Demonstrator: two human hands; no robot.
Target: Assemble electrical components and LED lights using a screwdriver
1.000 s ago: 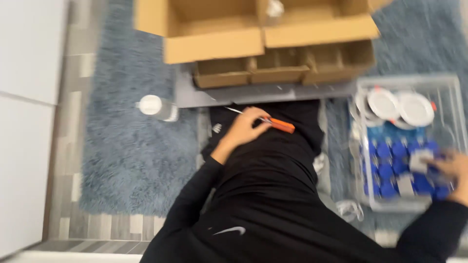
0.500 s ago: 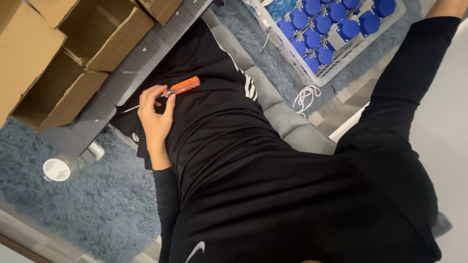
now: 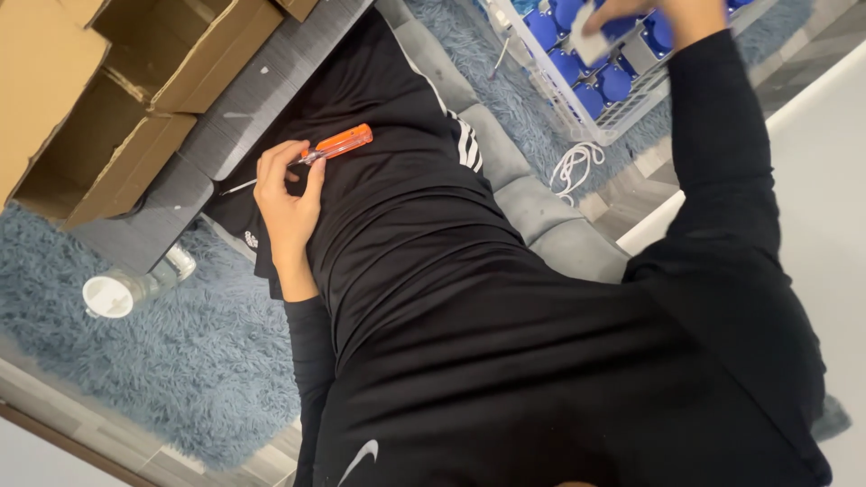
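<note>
Blue shag carpet covers the floor, and the person sits on it in black clothing, seen from above. Their left hand rests on the lap, fingers closed round the metal shaft of an orange-handled screwdriver whose handle points away toward the knee, so it looks parked there and kept ready rather than in use. Their right hand reaches to the top edge of the view, over a clear crate packed with blue-capped containers; it is closed on a small white piece, pinched at its end as if lifted clear of the rows. Open cardboard boxes sit on a low grey board at the upper left, beside a clear jar with a white lid lying on the carpet. A loop of white cord lies near the crate's corner
</note>
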